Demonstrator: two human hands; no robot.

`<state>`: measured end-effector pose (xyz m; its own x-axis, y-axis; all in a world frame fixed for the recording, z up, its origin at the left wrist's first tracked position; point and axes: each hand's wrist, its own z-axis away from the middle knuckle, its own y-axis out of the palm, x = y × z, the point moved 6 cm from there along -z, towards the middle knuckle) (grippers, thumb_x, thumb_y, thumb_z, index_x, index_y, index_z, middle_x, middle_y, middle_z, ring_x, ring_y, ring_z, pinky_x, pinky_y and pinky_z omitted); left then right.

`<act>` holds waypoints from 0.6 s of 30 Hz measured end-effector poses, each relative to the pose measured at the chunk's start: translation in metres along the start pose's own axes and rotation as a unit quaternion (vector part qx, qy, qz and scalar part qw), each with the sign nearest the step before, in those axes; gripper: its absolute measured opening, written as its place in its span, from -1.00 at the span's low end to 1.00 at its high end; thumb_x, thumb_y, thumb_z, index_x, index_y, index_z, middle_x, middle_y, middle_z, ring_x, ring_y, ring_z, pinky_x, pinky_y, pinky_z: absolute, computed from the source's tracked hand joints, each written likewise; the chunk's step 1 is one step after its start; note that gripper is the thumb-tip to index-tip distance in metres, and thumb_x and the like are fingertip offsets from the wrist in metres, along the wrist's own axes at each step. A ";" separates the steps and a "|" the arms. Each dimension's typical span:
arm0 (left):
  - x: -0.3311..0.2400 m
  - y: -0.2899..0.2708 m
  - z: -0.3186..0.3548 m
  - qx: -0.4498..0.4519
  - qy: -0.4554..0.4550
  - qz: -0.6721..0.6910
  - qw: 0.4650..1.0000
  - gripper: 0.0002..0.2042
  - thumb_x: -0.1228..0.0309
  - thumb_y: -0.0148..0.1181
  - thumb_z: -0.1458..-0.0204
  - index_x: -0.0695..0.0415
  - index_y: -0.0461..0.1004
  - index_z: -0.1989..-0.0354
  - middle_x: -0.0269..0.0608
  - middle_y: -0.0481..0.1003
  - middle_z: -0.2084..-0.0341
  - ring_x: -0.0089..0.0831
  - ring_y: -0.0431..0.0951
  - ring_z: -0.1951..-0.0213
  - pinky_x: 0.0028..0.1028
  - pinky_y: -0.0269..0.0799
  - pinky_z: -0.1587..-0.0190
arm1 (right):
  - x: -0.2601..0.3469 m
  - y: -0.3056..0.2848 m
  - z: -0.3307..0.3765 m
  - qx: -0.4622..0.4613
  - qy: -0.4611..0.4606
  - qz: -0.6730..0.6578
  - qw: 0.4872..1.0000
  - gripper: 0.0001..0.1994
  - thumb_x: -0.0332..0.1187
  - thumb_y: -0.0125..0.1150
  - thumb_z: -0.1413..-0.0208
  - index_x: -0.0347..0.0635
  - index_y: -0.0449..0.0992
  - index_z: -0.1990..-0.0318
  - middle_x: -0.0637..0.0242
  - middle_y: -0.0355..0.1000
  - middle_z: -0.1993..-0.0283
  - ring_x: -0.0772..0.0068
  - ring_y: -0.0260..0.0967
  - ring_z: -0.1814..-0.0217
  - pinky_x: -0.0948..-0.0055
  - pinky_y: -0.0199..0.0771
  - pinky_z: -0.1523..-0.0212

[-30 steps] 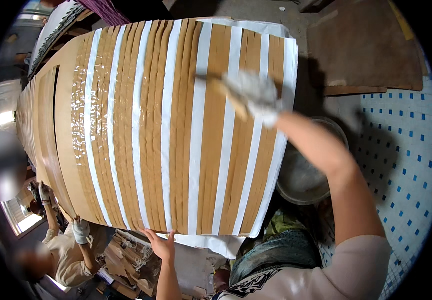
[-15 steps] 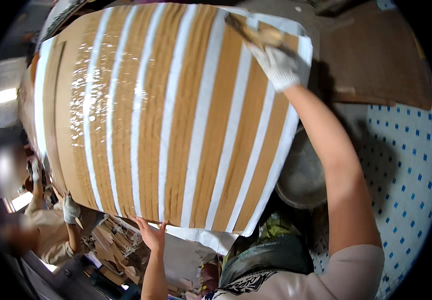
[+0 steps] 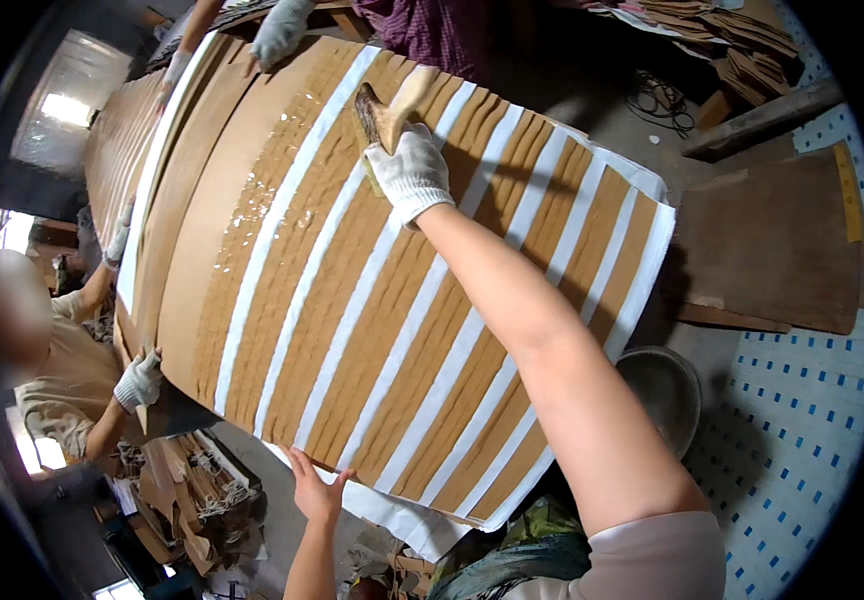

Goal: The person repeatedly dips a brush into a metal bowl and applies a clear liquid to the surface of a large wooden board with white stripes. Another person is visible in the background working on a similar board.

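Note:
A large sheet with brown and white stripes lies before me, its brown bands wrinkled and wet-looking, glossy toward the left. My right hand, in a white knitted glove, is closed around what looks like a wooden-handled brush with a dark end. It works on the far part of the stripes; the brush's underside is partly hidden by the hand. My bare left hand rests with fingers and thumb apart on the sheet's near edge, next to white sheeting hanging below.
At the left, a person's gloved hand touches a plain brown panel. Another gloved hand is at the far edge. A round basin stands right of the sheet, near a brown board. Cardboard scraps lie lower left.
My right hand has swept the brush from the sheet's far right corner leftward across the stripes. My left hand stays at the near edge. The view has shifted, showing more of the far side.

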<state>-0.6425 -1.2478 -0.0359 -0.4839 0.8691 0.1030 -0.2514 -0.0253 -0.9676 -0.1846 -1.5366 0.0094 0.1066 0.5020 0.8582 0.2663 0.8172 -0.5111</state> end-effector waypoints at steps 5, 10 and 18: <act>0.014 0.009 0.017 0.008 -0.019 0.031 0.999 0.16 0.10 0.57 0.36 0.31 -0.05 -0.40 -0.03 -0.17 -0.47 0.02 0.45 -0.12 -0.28 0.53 0.06 | -0.103 -0.061 0.019 -0.012 0.119 -0.278 0.953 -0.69 -0.31 0.33 -0.06 -0.28 0.52 0.08 0.28 0.52 0.14 0.41 0.47 0.14 0.36 0.46 0.01; 0.011 0.011 0.008 -0.017 0.015 0.047 0.999 0.17 0.14 0.59 0.38 0.32 -0.06 -0.40 0.02 -0.21 -0.47 0.01 0.47 -0.10 -0.30 0.54 0.10 | -0.234 -0.180 0.045 -0.224 0.205 -0.116 0.946 -0.67 -0.38 0.23 -0.16 -0.38 0.46 -0.02 0.23 0.52 0.04 0.42 0.48 0.05 0.40 0.47 0.00; 0.009 0.003 0.008 -0.001 -0.010 0.035 0.999 0.16 0.09 0.56 0.35 0.32 -0.07 -0.40 -0.08 -0.26 -0.49 0.00 0.59 0.14 -0.30 0.55 0.28 | 0.022 0.017 0.094 0.177 -0.003 0.042 0.983 -0.66 -0.04 0.28 -0.07 -0.17 0.53 0.35 0.17 0.50 0.48 0.24 0.51 0.42 0.24 0.52 0.33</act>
<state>-0.6543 -1.2442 -0.0363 -0.5171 0.8550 0.0393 -0.2146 -0.0851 -0.9730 -0.2682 -1.4852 0.0154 0.1080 0.5729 0.8125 -0.0942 0.8195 -0.5653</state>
